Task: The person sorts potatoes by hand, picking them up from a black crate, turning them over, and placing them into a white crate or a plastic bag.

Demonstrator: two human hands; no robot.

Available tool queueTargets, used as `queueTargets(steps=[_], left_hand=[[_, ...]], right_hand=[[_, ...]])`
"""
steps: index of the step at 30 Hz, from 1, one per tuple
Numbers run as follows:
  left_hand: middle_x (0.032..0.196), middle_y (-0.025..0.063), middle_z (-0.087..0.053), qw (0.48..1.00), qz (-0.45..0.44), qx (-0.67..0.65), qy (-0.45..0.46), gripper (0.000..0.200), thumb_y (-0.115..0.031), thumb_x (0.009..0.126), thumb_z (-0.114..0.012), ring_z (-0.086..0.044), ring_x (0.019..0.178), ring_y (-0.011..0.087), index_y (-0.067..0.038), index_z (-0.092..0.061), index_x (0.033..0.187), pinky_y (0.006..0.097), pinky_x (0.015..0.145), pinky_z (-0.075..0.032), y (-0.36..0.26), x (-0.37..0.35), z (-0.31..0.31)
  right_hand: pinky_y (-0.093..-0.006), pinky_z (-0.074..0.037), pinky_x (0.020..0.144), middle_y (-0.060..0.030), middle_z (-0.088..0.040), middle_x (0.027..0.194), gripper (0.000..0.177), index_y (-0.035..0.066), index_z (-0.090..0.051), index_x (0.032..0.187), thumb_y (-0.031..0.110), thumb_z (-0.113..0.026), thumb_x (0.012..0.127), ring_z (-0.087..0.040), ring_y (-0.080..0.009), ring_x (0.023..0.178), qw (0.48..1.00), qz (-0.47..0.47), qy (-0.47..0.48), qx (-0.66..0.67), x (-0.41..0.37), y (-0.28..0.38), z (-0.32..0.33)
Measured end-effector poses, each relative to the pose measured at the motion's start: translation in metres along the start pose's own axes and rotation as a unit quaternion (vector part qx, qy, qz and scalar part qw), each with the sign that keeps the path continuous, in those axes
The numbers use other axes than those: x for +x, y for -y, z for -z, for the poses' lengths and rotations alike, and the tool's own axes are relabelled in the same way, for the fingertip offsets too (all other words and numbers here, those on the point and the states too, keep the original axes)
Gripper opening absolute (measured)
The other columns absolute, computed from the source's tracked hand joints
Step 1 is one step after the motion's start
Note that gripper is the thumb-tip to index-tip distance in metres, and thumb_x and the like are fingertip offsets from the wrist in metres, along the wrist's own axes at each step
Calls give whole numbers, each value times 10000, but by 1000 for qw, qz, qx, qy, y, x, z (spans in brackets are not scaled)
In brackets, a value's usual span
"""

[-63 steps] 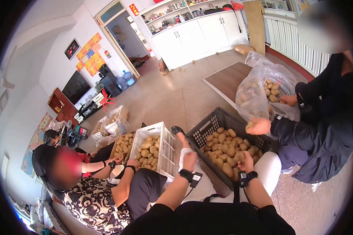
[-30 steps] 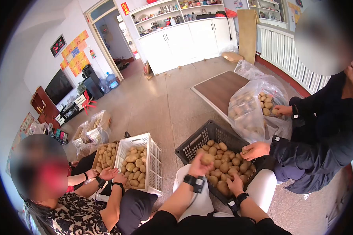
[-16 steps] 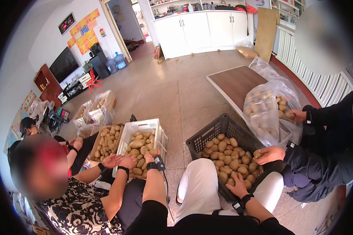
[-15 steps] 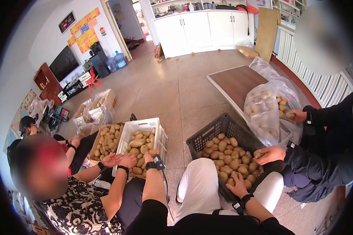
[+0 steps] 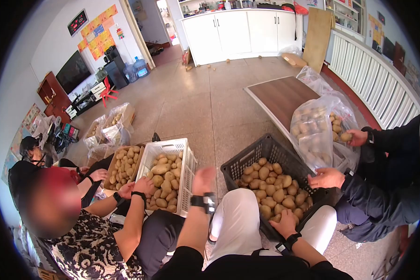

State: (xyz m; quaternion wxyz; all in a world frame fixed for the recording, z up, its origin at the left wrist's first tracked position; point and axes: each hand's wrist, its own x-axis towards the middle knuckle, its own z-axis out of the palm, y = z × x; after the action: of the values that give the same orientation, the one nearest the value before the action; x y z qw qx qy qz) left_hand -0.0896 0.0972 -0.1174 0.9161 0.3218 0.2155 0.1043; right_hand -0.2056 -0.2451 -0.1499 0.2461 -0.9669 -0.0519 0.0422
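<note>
The left hand (image 5: 203, 178), blurred, hangs between white slatted plastic crate (image 5: 187, 163) and black mesh plastic crate (image 5: 252, 154); its grip cannot be told. The right hand (image 5: 284, 223) lies, grip apart, on brown potatoes (image 5: 270, 184).

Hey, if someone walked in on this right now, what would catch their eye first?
Potatoes everywhere: a heaped black crate at centre right, with the person's right hand on the pile, and a white crate of them to its left. The left hand is a blur between the two crates; at the right, a co-worker's clear bag holds more.
</note>
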Motion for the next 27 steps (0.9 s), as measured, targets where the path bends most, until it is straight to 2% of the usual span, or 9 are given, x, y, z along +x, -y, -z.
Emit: queueTargets(steps=[2, 4, 8, 12, 15, 16, 19, 22, 27], left_hand=[[910, 153, -586, 981, 101, -5, 166, 240, -154, 823, -442, -555, 849, 234, 49, -549, 890, 324, 797, -439, 33, -31, -53], [920, 155, -579, 955, 194, 50, 221, 253, -179, 836, -444, -553, 849, 232, 42, -537, 918, 313, 807, -434, 70, -62, -90], [927, 80, -552, 919, 334, 63, 200, 179, -196, 804, -532, -528, 865, 188, -56, -519, 915, 309, 753, -431, 166, -92, -91], [904, 41, -531, 886, 373, 216, 170, 212, -232, 782, -567, -508, 837, 162, -85, -507, 922, 287, 708, -410, 218, -87, -51], [901, 20, -514, 891, 271, 321, 171, 242, -285, 783, -566, -491, 811, 144, -99, -489, 918, 276, 685, -392, 213, -104, -70], [908, 15, -512, 880, 307, 318, 171, 258, -305, 785, -562, -489, 810, 132, -100, -488, 922, 275, 680, -393, 209, -105, -73], [941, 14, -507, 851, 371, 318, 193, 307, -327, 790, -556, -489, 829, 109, -93, -479, 973, 272, 665, -411, 203, -112, -79], [978, 17, -504, 820, 391, 345, 235, 372, -318, 793, -557, -492, 865, 94, -76, -455, 1057, 263, 645, -446, 207, -121, -86], [923, 22, -518, 770, 389, 383, 331, 446, -240, 751, -621, -532, 772, 108, -64, -398, 1094, 234, 603, -480, 206, -129, -88]], right_hand=[[-376, -424, 736, -218, -494, 1007, 502, -10, -459, 901, 340, -662, 604, -504, -324, 918, 999, -34, 30, 8, -1, 0, 1], [-376, -436, 705, -206, -527, 933, 510, -5, -464, 909, 355, -654, 604, -530, -321, 859, 998, -40, 53, 2, 1, -3, 2], [-386, -453, 648, -181, -575, 789, 508, 12, -477, 910, 391, -630, 608, -567, -313, 749, 1000, 2, 30, 10, 0, -15, -3], [-391, -454, 640, -190, -576, 768, 515, 8, -478, 921, 386, -635, 609, -565, -330, 741, 998, -44, 25, 31, 1, -27, -4], [-378, -448, 639, -202, -575, 751, 440, -17, -491, 874, 341, -626, 656, -565, -340, 735, 974, -139, -58, 171, 11, -39, -7], [-367, -436, 591, -205, -560, 715, 382, -18, -486, 815, 307, -625, 670, -559, -318, 667, 950, -120, -155, 243, 18, -47, -14], [-347, -403, 520, -169, -509, 616, 294, -30, -456, 716, 236, -578, 747, -491, -257, 534, 898, -133, -228, 351, 34, -79, -47], [-351, -384, 518, -159, -462, 587, 312, -36, -436, 688, 241, -539, 786, -448, -237, 533, 852, -174, -220, 443, 39, -84, -51], [-371, -382, 526, -207, -466, 613, 314, -29, -444, 686, 251, -497, 818, -461, -298, 540, 906, -123, -265, 304, 33, -69, -33]])
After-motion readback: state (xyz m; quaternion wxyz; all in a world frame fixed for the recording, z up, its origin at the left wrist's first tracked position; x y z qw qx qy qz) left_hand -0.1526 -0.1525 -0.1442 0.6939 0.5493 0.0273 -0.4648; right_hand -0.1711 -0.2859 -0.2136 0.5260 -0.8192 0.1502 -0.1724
